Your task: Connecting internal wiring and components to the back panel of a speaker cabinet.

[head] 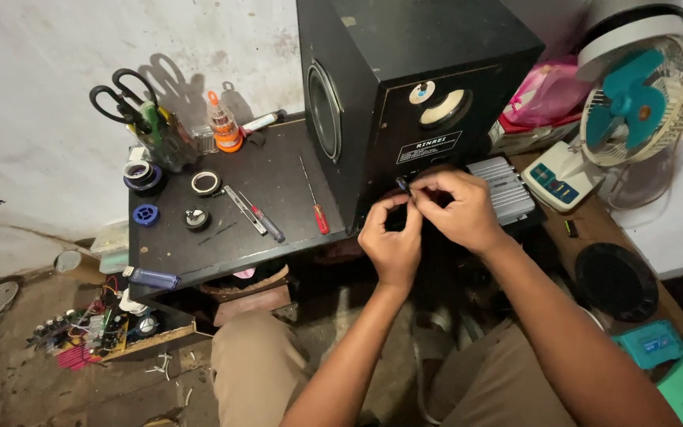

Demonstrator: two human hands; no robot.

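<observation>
A large black speaker box (pixel 405 87) stands on a dark work table (pixel 199 237), its back panel facing me. My left hand (pixel 391 241) and my right hand (pixel 456 209) meet at the lower edge of that panel. Both pinch a small dark wire end or connector (pixel 403 187) between fingertips. A ribbed silver amplifier unit (pixel 503 190) lies just behind my right hand.
On the table lie a red-handled screwdriver (pixel 315 202), other small drivers (pixel 261 215), tape rolls (pixel 205 183), a tool cup with scissors (pixel 132 103) and an orange bottle (pixel 223 126). A teal fan (pixel 634 99) stands at right. A circuit board (pixel 92 328) lies on the floor.
</observation>
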